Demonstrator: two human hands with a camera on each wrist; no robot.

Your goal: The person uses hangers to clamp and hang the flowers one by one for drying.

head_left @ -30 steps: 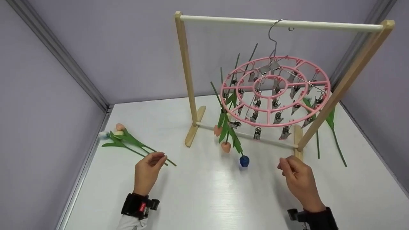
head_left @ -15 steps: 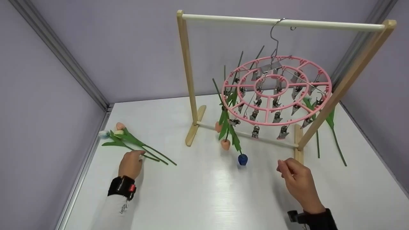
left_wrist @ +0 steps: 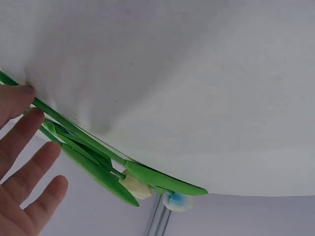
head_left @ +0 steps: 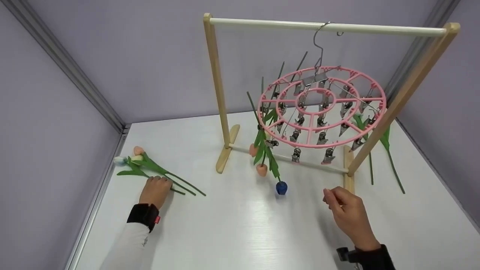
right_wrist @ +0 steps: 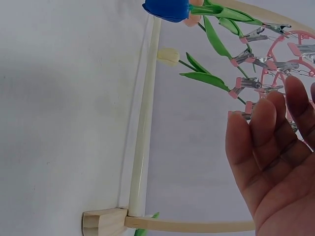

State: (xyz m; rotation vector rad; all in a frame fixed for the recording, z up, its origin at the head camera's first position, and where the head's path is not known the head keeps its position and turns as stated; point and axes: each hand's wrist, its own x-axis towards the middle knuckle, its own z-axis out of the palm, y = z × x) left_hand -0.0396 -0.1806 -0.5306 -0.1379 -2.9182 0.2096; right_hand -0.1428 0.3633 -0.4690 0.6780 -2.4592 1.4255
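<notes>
On the left of the table lie several artificial tulips: a blue-and-white tulip (head_left: pixel 120 161), a peach tulip (head_left: pixel 138 150) and a pale yellow tulip (left_wrist: pixel 135 186). My left hand (head_left: pixel 155 192) is over the blue-and-white one's stem; in the left wrist view its thumb and index fingertip sit on either side of the green stem (left_wrist: pixel 74 129), pinching it. My right hand (head_left: pixel 348 215) hovers at the front right, fingers loosely bent and holding nothing. Beyond it a round pink clip hanger (head_left: pixel 310 129) carries a blue tulip (head_left: pixel 281 188), peach tulips and a cream tulip (right_wrist: pixel 168 56), heads downward.
A wooden stand (head_left: pixel 217 82) with a white top rail (head_left: pixel 262 23) bears the hanger by its metal hook. Many metal clips (head_left: pixel 296 154) dangle from the rings. More green stems (head_left: pixel 393 165) lie behind the stand's right leg. Grey walls enclose the table.
My left hand has moved left and onto the blue-and-white tulip's stem, whose end has shifted slightly toward me. The right hand has stayed in place. The hanger has turned slightly.
</notes>
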